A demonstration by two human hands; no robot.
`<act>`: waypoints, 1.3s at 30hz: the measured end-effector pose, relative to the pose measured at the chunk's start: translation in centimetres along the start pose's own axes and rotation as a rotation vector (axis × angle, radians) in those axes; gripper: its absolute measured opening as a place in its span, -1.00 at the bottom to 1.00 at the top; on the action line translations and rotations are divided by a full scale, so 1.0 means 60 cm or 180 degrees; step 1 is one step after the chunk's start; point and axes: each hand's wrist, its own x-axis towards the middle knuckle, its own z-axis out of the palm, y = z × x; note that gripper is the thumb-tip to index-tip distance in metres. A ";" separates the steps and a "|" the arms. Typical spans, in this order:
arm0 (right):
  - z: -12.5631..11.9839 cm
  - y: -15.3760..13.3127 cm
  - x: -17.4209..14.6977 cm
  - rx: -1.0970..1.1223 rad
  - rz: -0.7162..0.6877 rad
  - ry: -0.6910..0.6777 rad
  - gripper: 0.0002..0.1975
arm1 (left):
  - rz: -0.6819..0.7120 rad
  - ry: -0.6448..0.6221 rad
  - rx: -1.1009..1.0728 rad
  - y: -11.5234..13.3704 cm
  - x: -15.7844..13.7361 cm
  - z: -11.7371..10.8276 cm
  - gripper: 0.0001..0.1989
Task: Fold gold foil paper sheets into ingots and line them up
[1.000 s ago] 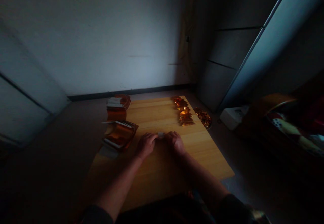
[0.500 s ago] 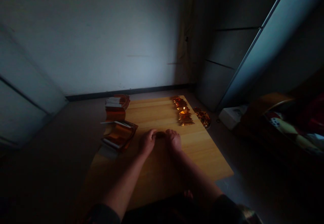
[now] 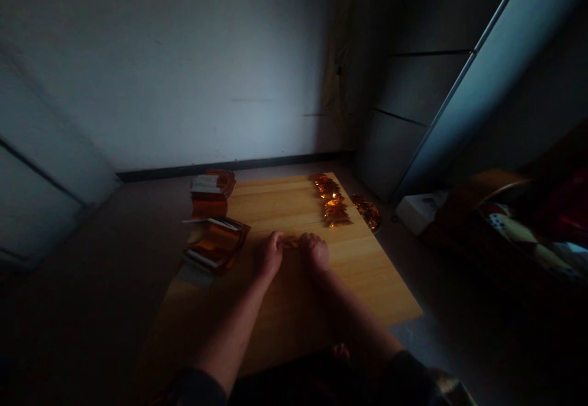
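Note:
Between my two hands, over the middle of the wooden table (image 3: 271, 204), is a small folded piece of gold-brown foil paper (image 3: 290, 242). My left hand (image 3: 269, 254) is closed on its left end, and my right hand (image 3: 315, 251) has its fingers bent over the right end. The finger tips are partly hidden in the dim light. Left of my hands lies a loose, curled stack of gold foil sheets (image 3: 215, 240) with pale edges. A row of folded shiny foil pieces (image 3: 337, 212) stands beyond my right hand.
Another stack of foil sheets (image 3: 209, 204) lies at the table's far left corner. On the floor past the right edge is a heap of folded foil pieces (image 3: 367, 211). A white box (image 3: 418, 210) and a wooden armrest (image 3: 493, 182) stand farther right. A wall (image 3: 206, 87) rises behind.
The foil paper between my hands has turned or flexed and now shows a lighter, creased face. Both hands stay in nearly the same place.

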 end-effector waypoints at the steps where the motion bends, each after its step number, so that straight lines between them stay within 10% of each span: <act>1: 0.000 0.000 0.000 0.0008 -0.0004 -0.0004 -0.82 | -0.0014 0.0007 0.0026 0.000 0.000 0.000 -0.79; 39: 0.001 -0.001 0.004 0.0340 0.0085 -0.0142 -0.78 | 0.0269 -0.0523 0.0868 0.014 0.000 -0.026 -0.72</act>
